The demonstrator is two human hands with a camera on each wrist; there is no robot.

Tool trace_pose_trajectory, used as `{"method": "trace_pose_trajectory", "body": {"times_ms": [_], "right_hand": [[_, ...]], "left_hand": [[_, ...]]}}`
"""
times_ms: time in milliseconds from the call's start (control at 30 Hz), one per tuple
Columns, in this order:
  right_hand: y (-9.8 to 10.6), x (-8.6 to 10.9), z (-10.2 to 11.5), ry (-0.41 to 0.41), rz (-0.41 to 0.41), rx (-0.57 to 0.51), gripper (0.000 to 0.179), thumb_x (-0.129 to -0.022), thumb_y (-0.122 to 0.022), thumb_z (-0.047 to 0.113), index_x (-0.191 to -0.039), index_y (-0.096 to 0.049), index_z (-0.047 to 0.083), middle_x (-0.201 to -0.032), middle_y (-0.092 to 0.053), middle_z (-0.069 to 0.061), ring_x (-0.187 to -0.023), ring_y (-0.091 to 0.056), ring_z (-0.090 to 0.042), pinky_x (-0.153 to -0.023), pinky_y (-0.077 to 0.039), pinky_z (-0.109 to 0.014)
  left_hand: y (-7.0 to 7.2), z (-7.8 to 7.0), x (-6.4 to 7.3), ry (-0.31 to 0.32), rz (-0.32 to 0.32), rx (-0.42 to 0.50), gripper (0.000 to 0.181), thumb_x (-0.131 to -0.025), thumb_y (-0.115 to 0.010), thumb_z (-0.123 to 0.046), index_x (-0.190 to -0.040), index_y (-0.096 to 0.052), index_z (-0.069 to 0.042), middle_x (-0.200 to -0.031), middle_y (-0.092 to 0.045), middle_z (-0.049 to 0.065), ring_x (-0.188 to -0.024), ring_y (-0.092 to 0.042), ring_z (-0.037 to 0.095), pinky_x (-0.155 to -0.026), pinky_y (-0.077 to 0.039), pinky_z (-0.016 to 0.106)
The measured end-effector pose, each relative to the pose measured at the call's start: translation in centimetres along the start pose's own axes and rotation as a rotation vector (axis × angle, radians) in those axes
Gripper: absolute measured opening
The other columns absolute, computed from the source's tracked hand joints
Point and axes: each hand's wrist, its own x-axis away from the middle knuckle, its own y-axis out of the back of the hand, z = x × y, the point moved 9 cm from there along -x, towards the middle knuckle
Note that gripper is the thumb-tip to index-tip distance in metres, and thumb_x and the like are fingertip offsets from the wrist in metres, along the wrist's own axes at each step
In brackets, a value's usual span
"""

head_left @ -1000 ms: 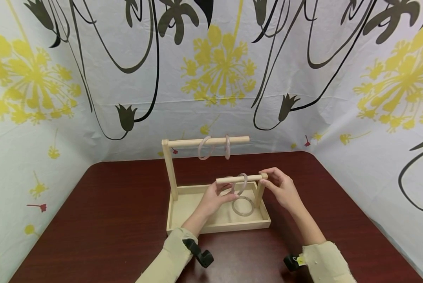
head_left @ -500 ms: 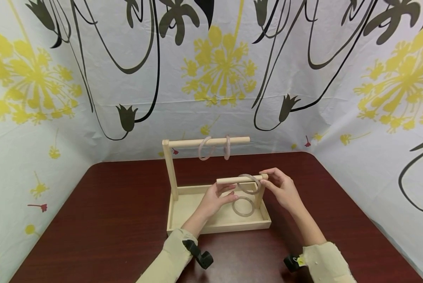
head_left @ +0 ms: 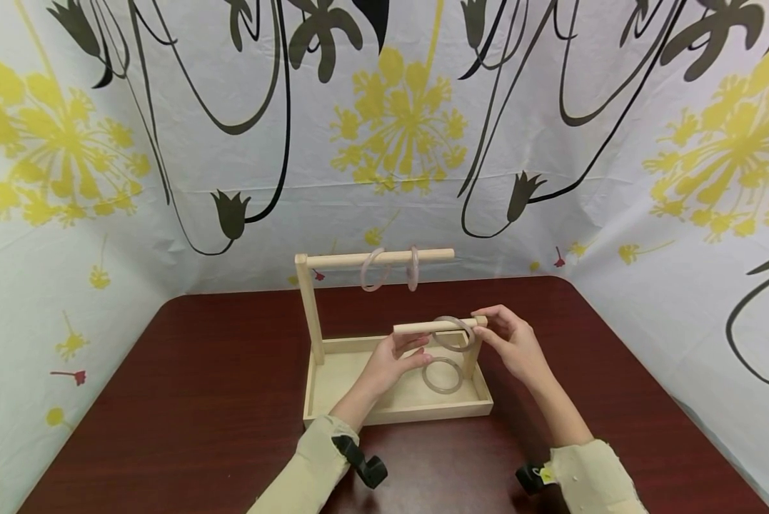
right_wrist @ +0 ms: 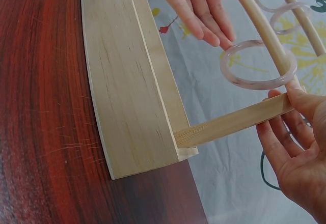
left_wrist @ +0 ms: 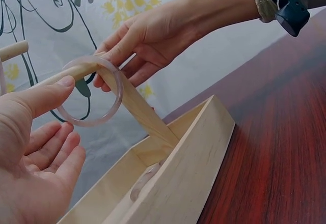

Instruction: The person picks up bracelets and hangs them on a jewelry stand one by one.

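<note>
A bangle point(head_left: 451, 350) hangs tilted on the short front rod point(head_left: 416, 328) of a pale wooden bangle stand point(head_left: 423, 412), close to the right post. My left hand point(head_left: 384, 364) is by the rod's free end. In the left wrist view its thumb point(left_wrist: 64, 81) touches the rod, while the other fingers are loosely spread below, apart from the bangle. My right hand point(head_left: 518, 344) grips the top of the right post point(right_wrist: 239, 118), thumb at the rod's joint and fingers behind. Another bangle point(head_left: 444, 391) lies in the stand's tray.
Two pinkish bangles, one left point(head_left: 363, 275) and one right point(head_left: 413, 275), hang on the taller back rod point(head_left: 339, 259). The stand rests on a dark red-brown table point(head_left: 230, 371). A patterned cloth point(head_left: 358, 214) encloses the table's back and sides.
The bangle on the front rod has slid right, from beside my left fingers to near the right post, and now hangs tilted. Both hands have stayed in place.
</note>
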Motion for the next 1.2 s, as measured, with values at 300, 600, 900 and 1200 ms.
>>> {"method": "trace_pose_trajectory", "body": {"times_ms": [300,600,900,1200], "right_hand": [[0.0,0.1,0.0,0.002,0.005,-0.005,0.028,-0.096,-0.066,0.013,-0.120,-0.063,0.000,-0.110,-0.069,0.011,-0.097,-0.061,0.008,-0.081,-0.050,-0.013],[0.1,0.1,0.1,0.003,0.008,-0.013,0.026,-0.096,-0.066,0.013,-0.120,-0.064,0.002,-0.105,-0.067,0.018,-0.095,-0.064,0.000,-0.079,-0.052,-0.014],[0.1,0.1,0.0,0.001,0.005,-0.002,0.027,-0.096,-0.066,0.013,-0.120,-0.063,0.000,-0.112,-0.071,-0.005,-0.096,-0.064,0.003,-0.080,-0.051,-0.014],[0.0,0.1,0.0,0.009,0.008,-0.016,0.026,-0.096,-0.066,0.011,-0.119,-0.063,0.000,-0.107,-0.070,0.009,-0.094,-0.062,0.007,-0.079,-0.051,-0.013]], "left_hand": [[0.0,0.5,0.0,0.003,0.007,-0.013,0.047,-0.093,-0.066,-0.001,-0.137,-0.053,0.007,-0.140,-0.056,0.027,-0.134,-0.052,0.039,-0.110,-0.045,0.037],[0.0,1.4,-0.2,0.010,0.002,-0.021,0.047,-0.091,-0.068,0.000,-0.136,-0.056,0.002,-0.141,-0.057,0.022,-0.134,-0.053,0.036,-0.112,-0.043,0.040],[-0.3,2.4,-0.6,0.023,0.011,-0.055,0.046,-0.092,-0.068,-0.002,-0.136,-0.055,0.005,-0.140,-0.057,0.025,-0.133,-0.053,0.039,-0.113,-0.042,0.043],[-1.0,3.6,-0.9,0.049,0.011,-0.164,0.053,-0.088,-0.072,-0.003,-0.137,-0.052,0.008,-0.138,-0.057,0.028,-0.132,-0.053,0.043,-0.111,-0.043,0.047]]}}
